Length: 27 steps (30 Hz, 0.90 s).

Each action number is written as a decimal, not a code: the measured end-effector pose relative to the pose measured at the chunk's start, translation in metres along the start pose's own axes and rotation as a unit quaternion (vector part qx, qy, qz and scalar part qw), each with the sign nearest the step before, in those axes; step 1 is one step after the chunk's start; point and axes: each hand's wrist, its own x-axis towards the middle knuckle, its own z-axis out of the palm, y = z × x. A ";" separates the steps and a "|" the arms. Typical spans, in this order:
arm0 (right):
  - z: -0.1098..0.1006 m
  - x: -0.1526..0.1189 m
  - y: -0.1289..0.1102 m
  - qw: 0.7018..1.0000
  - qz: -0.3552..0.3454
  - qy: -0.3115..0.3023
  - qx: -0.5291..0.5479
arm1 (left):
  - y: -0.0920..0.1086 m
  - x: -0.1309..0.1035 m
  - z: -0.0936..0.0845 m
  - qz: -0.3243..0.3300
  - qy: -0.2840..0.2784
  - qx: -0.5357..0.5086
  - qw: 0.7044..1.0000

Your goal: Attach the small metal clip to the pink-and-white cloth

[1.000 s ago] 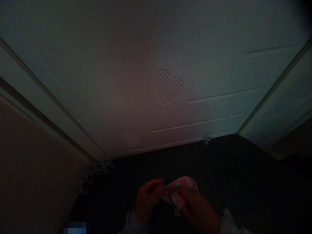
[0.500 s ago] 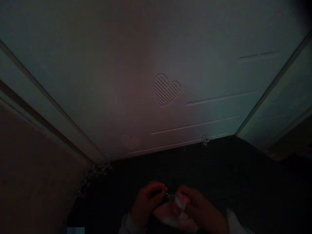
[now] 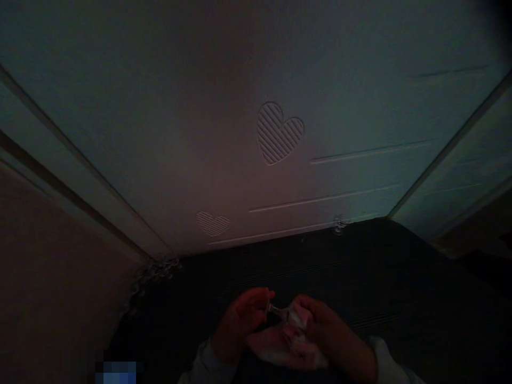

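Observation:
In dim light, my left hand (image 3: 240, 317) has its thumb and fingers closed at the end of a small clear piece (image 3: 277, 309), which looks like plastic. That piece stretches across to a soft pink-and-white cloth item (image 3: 276, 344). My right hand (image 3: 330, 330) grips the upper right of the cloth, and its lower part hangs bunched between both hands. What kind of garment or cloth it is cannot be made out.
Ahead rises a pale panel (image 3: 180, 133) with carved striped hearts and grooves. Its base meets a dark surface (image 3: 260, 272). Several small clear pieces (image 3: 160, 269) lie heaped in the left corner; another small clear clump (image 3: 338, 225) lies at the panel's foot.
My left fingers have straightened and lifted a little at the clear piece. The cloth has spread slightly lower between my hands. The view has shifted slightly.

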 end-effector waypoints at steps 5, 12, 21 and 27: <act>-0.002 -0.002 -0.001 0.983 -0.061 0.050 -0.169 | -0.001 0.002 0.004 -0.029 0.057 0.038 0.997; -0.001 -0.003 -0.003 0.955 -0.071 0.082 -0.277 | 0.000 0.002 0.002 -0.032 0.024 0.048 0.998; -0.005 -0.002 -0.006 0.985 -0.076 0.024 -0.150 | -0.001 0.001 0.000 -0.012 -0.015 0.052 0.998; -0.002 -0.001 -0.001 0.971 -0.100 0.068 -0.207 | 0.000 0.003 0.002 -0.010 0.015 0.013 1.000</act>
